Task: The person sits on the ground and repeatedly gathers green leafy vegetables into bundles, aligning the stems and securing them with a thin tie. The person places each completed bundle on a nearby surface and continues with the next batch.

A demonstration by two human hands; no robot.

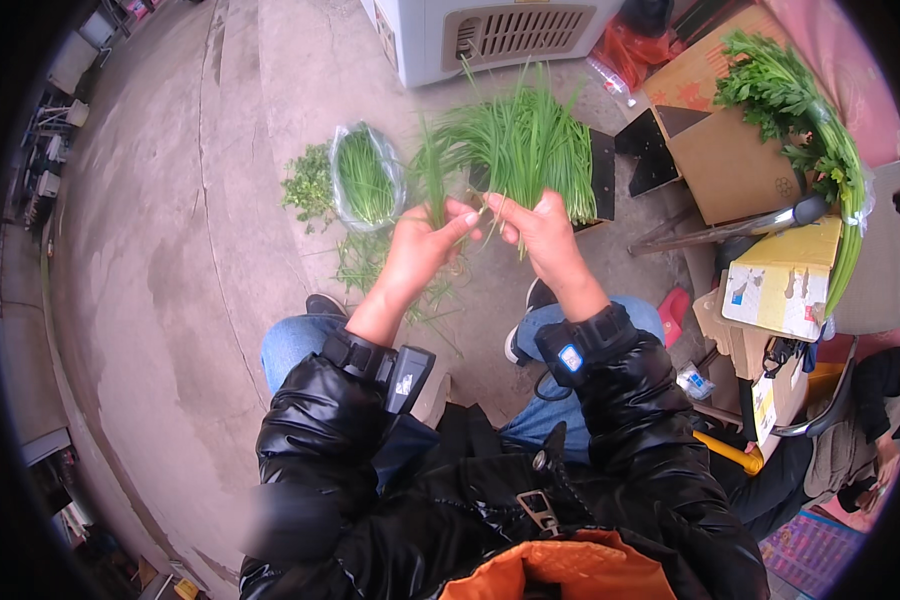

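A small bunch of garlic chives (431, 180) stands upright in my left hand (420, 248), whose fingers are closed around its lower part. Close beside it, my right hand (548, 238) pinches thin stem ends in front of the left fingertips. Behind my right hand, a large pile of garlic chives (530, 135) lies in a dark box (602, 175). Left of my hands, a clear plastic bag (398, 165) holds more thin green stalks (364, 180). Leafy herbs (310, 185) lie against that bag. Loose green trimmings (365, 262) are scattered on the ground below it.
A white appliance with a vent (515, 35) stands ahead. To the right are a cardboard box (735, 165), a bunch of celery (840, 170) and a yellow-and-white box (785, 275). A pink slipper (674, 315) lies beside my knee. Another person's hand (885, 460) shows at the lower right.
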